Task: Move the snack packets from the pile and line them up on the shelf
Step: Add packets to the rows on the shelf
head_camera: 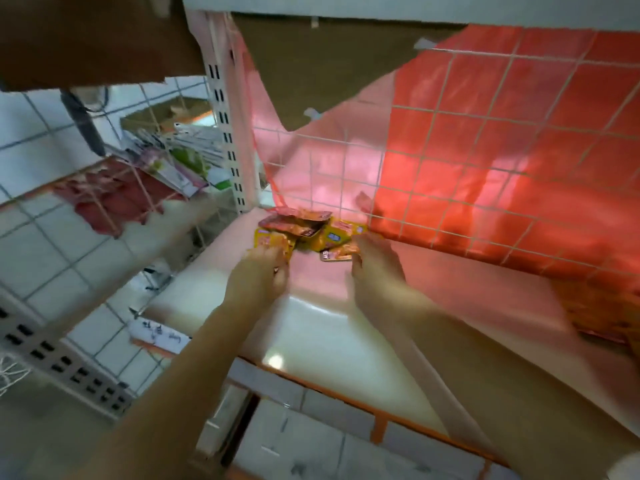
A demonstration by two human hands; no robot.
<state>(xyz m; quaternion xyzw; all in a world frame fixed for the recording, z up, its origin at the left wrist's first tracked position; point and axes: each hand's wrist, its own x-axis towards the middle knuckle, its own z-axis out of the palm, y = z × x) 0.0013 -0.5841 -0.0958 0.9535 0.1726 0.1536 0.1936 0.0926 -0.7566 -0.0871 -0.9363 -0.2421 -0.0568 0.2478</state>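
Both forearms reach in from the bottom edge toward the back corner of the shelf [311, 327], a pale, glossy board with an orange front rim. At that corner lie the snack packets [308, 232] — a small loose heap of yellow, orange and dark red sachets, overlapping one another and pushed up against the white slotted post [227, 133] and the wire grid [485, 161] at the rear.

On the near left side of the heap, the left hand [258, 282] has its fingers [277, 259] curled down onto a yellow packet at the edge of the pile, and they seem to pinch its corner, though motion blur makes the grip hard to read. On the near right side, the right hand [375, 271] lies with its fingertips touching an orange packet; whether they grip it or only rest on it I cannot tell, as the picture is smeared there.

Behind the grid hangs a red plastic sheet [519, 116], torn open at the upper left so that brown cardboard [311, 71] shows through. A second bundle of orange packets [599, 313] lies at the far right of the shelf, blurred and partly cut off by the frame.

Left of the post, another wire panel stands in front of white tiled flooring, and behind it mixed packets in green and pink [180, 164] lie stacked on a neighbouring rack — well apart from the heap.
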